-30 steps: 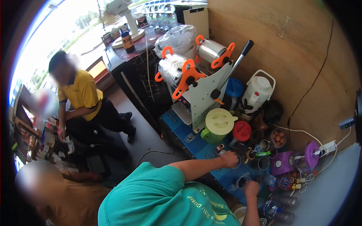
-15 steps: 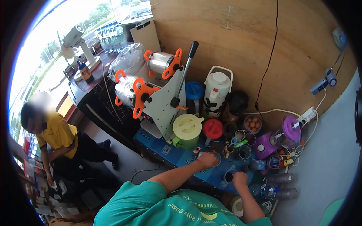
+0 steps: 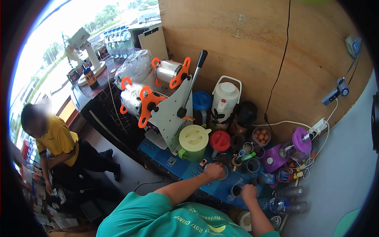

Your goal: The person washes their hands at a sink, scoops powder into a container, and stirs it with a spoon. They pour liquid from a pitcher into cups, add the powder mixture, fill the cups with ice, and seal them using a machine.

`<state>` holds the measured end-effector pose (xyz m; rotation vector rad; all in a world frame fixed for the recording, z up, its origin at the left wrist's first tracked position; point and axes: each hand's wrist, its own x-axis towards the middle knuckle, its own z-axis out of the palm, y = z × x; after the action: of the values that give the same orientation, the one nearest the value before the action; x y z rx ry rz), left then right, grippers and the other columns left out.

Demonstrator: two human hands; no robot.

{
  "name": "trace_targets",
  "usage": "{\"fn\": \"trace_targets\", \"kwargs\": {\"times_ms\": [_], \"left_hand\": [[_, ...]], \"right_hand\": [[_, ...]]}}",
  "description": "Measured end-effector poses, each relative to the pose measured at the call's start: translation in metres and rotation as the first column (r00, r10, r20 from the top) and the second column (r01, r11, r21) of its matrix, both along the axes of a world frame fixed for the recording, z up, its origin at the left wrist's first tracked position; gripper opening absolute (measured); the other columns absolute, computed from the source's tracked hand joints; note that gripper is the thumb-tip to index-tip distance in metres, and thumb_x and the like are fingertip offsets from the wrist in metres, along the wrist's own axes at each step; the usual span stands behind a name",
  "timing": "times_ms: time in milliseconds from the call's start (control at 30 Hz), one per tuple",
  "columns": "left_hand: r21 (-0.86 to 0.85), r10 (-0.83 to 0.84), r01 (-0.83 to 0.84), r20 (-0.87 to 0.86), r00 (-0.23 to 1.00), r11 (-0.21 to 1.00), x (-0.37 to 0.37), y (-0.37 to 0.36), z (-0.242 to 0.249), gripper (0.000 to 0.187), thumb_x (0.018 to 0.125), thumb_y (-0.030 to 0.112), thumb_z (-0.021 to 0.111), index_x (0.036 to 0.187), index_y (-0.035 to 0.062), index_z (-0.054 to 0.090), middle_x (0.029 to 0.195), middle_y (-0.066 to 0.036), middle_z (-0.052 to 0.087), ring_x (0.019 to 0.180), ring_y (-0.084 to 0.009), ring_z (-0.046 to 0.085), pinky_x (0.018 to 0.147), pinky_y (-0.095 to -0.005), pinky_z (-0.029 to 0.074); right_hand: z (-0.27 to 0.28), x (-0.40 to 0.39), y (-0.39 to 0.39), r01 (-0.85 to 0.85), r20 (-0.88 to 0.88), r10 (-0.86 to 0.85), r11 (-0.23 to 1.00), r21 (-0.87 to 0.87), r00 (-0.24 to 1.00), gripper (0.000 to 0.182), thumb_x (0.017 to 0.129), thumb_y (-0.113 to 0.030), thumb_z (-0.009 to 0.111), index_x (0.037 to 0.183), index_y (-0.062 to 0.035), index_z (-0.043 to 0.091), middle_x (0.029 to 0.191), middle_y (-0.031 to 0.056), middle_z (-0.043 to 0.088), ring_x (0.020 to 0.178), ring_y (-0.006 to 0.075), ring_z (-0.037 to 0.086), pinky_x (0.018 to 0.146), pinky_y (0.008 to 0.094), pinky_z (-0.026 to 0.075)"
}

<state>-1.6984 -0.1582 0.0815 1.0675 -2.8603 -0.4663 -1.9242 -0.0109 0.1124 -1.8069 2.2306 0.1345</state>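
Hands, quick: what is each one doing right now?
Left hand: closed on the rim of a clear cup.
Right hand: closed around a dark cup.

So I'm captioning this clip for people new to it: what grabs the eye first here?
The grey sealing machine with orange-capped film rolls stands out, at the back of the blue counter against the plywood wall. In front of it sits a green jug, with a crowd of cups, eggs and a purple blender to its right. Both hands are among the cups.
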Motion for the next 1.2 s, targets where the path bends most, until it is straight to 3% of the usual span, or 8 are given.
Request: {"fn": "trace_targets", "kwargs": {"times_ms": [167, 267, 367, 467, 533, 833, 933, 1200], "left_hand": [[0.040, -0.007, 0.008, -0.040, 0.999, 0.999, -0.001, -0.004, -0.008, 0.019, 0.082, 0.022, 0.065, 0.082, 0.0071, 0.076, 0.097, -0.014, 0.073, 0.098, -0.0318, 0.072, 0.077, -0.0466, 0.059], [-0.119, 0.050, -0.063, -0.105, 0.993, 0.991, -0.001, -0.009, -0.020, 0.018, 0.082, 0.021, 0.064, 0.082, 0.0071, 0.076, 0.094, -0.014, 0.073, 0.097, -0.0318, 0.072, 0.077, -0.0457, 0.059], [0.007, -0.067, 0.067, 0.063, 0.996, 0.998, 0.002, -0.006, 0.002, 0.018, 0.081, 0.020, 0.064, 0.084, 0.0072, 0.076, 0.096, -0.013, 0.073, 0.097, -0.0317, 0.072, 0.077, -0.0455, 0.059], [-0.049, 0.080, -0.088, -0.141, 0.987, 0.995, 0.002, -0.003, 0.002, 0.015, 0.077, 0.021, 0.069, 0.083, 0.0084, 0.074, 0.091, -0.014, 0.073, 0.087, -0.0317, 0.074, 0.069, -0.0457, 0.060], [-0.030, -0.074, 0.075, 0.035, 0.997, 0.997, 0.004, -0.001, 0.010, 0.016, 0.076, 0.021, 0.069, 0.083, 0.0081, 0.075, 0.091, -0.014, 0.073, 0.087, -0.0319, 0.074, 0.070, -0.0461, 0.060], [0.003, 0.070, -0.070, -0.060, 0.996, 0.998, 0.001, -0.001, 0.001, 0.017, 0.079, 0.023, 0.066, 0.083, 0.0087, 0.075, 0.091, -0.012, 0.074, 0.088, -0.0318, 0.073, 0.072, -0.0468, 0.060], [-0.101, -0.018, 0.018, -0.003, 1.000, 0.995, 0.002, -0.005, -0.008, 0.017, 0.080, 0.024, 0.066, 0.083, 0.0090, 0.075, 0.091, -0.012, 0.074, 0.088, -0.0318, 0.073, 0.072, -0.0474, 0.059], [0.018, -0.002, 0.002, 0.020, 1.000, 1.000, 0.004, -0.001, 0.023, 0.018, 0.082, 0.020, 0.064, 0.087, 0.0079, 0.077, 0.097, -0.014, 0.074, 0.094, -0.0327, 0.073, 0.079, -0.0471, 0.058]], "right_hand": [[0.004, 0.003, 0.000, 0.011, -0.002, -0.011, 1.000, -0.024, 1.000, 0.015, 0.082, -0.019, 0.070, 0.080, -0.0064, 0.078, 0.084, 0.0201, 0.073, 0.083, 0.0395, 0.072, 0.077, 0.0493, 0.057], [-0.004, 0.002, -0.001, 0.023, -0.023, -0.024, 1.000, -0.011, 0.999, 0.017, 0.085, -0.022, 0.068, 0.086, -0.0095, 0.080, 0.090, 0.0181, 0.074, 0.088, 0.0385, 0.072, 0.080, 0.0480, 0.057], [-0.006, 0.001, 0.000, -0.048, -0.027, 0.049, 0.998, 0.052, 0.998, 0.017, 0.085, -0.022, 0.068, 0.086, -0.0097, 0.080, 0.091, 0.0180, 0.074, 0.088, 0.0381, 0.072, 0.080, 0.0475, 0.058], [-0.004, 0.001, -0.001, 0.004, -0.035, -0.004, 1.000, -0.007, 0.999, 0.017, 0.086, -0.022, 0.068, 0.087, -0.0097, 0.080, 0.091, 0.0179, 0.074, 0.088, 0.0377, 0.072, 0.079, 0.0472, 0.058], [-0.001, 0.001, 0.000, -0.003, -0.036, 0.004, 1.000, 0.018, 0.999, 0.017, 0.086, -0.022, 0.068, 0.087, -0.0095, 0.080, 0.091, 0.0180, 0.074, 0.087, 0.0378, 0.072, 0.079, 0.0474, 0.058], [0.002, 0.002, 0.003, 0.012, -0.028, -0.012, 1.000, -0.003, 1.000, 0.017, 0.084, -0.022, 0.068, 0.086, -0.0089, 0.079, 0.088, 0.0187, 0.074, 0.086, 0.0385, 0.072, 0.078, 0.0487, 0.057], [-0.002, 0.001, 0.002, -0.003, -0.044, 0.003, 1.000, -0.012, 0.999, 0.018, 0.085, -0.023, 0.070, 0.084, -0.0071, 0.079, 0.087, 0.0195, 0.073, 0.085, 0.0392, 0.072, 0.078, 0.0487, 0.057], [-0.016, 0.000, 0.005, -0.012, 0.002, 0.012, 0.997, -0.074, 1.000, 0.019, 0.085, -0.023, 0.071, 0.080, -0.0061, 0.077, 0.081, 0.0187, 0.072, 0.080, 0.0386, 0.071, 0.075, 0.0485, 0.057]]}}
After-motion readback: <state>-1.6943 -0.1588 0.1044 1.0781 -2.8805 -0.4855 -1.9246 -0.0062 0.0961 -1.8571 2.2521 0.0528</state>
